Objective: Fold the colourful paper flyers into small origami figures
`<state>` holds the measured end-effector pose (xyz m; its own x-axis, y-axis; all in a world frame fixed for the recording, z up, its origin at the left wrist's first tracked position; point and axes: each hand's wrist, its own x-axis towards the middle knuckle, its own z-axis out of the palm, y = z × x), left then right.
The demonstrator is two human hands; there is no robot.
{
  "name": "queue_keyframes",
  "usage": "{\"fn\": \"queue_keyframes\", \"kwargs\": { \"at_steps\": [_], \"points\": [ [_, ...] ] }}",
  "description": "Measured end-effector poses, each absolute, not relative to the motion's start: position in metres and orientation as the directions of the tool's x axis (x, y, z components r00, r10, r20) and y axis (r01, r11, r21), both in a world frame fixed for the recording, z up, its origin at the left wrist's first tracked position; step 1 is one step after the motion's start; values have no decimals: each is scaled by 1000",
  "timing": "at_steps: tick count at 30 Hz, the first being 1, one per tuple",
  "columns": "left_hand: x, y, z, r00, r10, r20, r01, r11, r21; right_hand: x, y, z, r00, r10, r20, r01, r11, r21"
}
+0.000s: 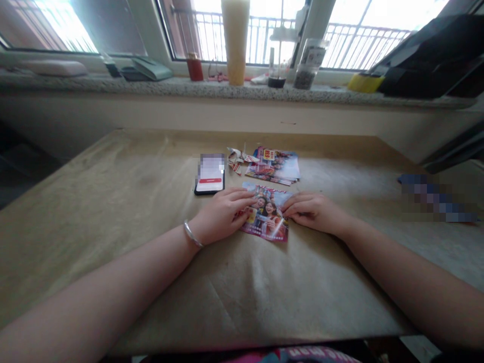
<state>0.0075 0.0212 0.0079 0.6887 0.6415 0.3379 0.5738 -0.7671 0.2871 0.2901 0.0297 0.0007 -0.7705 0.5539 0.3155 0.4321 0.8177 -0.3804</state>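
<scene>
Leaflet (267,216), colourful and printed with people, lies face up on the table (147,237), in front of the person and between the two hands; its lower edge looks slightly wavy. The left hand (223,212) rests over its left side, palm down, fingers stretched across the paper and close together; the right hand (316,213) is at its right edge, fingers bent and fingertips on the paper; whether either thumb pinches the sheet from below, I cannot tell. A silver bracelet (192,234) circles the left wrist.

Beyond the left hand lies a phone (210,174), its screen lit, part of it blurred out; just right of it sits some folded paper (236,157), white and red, with pointed ends; right of that is a stack (280,164) of similar printed sheets, unevenly fanned, just beyond the leaflet. Far to the right lies a bluish item (434,197), too blurred to name; on the sill (151,89) behind stand a red bottle (195,68) and a tall yellow cylinder (236,45).
</scene>
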Motion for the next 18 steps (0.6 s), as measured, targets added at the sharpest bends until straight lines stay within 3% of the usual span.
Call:
{"fn": "queue_keyframes", "kwargs": {
  "at_steps": [7, 18],
  "points": [
    [-4, 27, 5, 755, 617, 220, 589, -787, 184, 294, 32, 2, -781, 524, 340, 343, 815, -467],
    [-7, 26, 8, 816, 518, 256, 479, -854, 202, 315, 34, 11, -785, 583, 210, 406, 740, -537]
  ]
}}
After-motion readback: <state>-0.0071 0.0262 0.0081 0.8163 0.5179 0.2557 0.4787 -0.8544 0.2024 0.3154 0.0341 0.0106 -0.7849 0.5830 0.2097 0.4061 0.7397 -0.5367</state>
